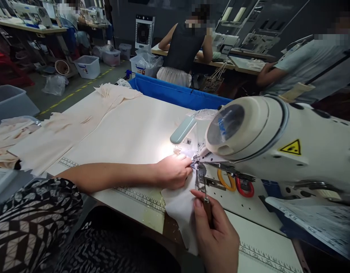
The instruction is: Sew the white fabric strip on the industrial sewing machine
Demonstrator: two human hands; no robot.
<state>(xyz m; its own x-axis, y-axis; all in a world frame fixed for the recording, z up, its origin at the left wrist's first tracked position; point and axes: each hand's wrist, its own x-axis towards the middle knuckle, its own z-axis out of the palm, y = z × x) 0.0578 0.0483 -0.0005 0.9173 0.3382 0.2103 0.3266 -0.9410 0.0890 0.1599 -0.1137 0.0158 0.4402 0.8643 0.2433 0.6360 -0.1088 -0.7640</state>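
A piece of thin white fabric (182,212) lies at the needle area of the sewing machine (249,129) and hangs over the table's front edge. My left hand (175,171) is closed on this fabric, its fingertips close to the presser foot. In my right hand (216,231) is an awl (208,212) with a brown handle, its thin metal shaft pointing up toward the needle plate. The right fingers are wrapped round the handle. A lamp (183,130) beside the machine head lights the spot. Part of the fabric is hidden under my left hand.
Pale peach fabric pieces (78,121) spread over the left of the table (135,125). A yellow ring (226,180) and a red ring (245,187) sit under the machine arm. Blue cloth (177,91) runs along the far edge. Two people work beyond; a plastic package (314,223) lies right.
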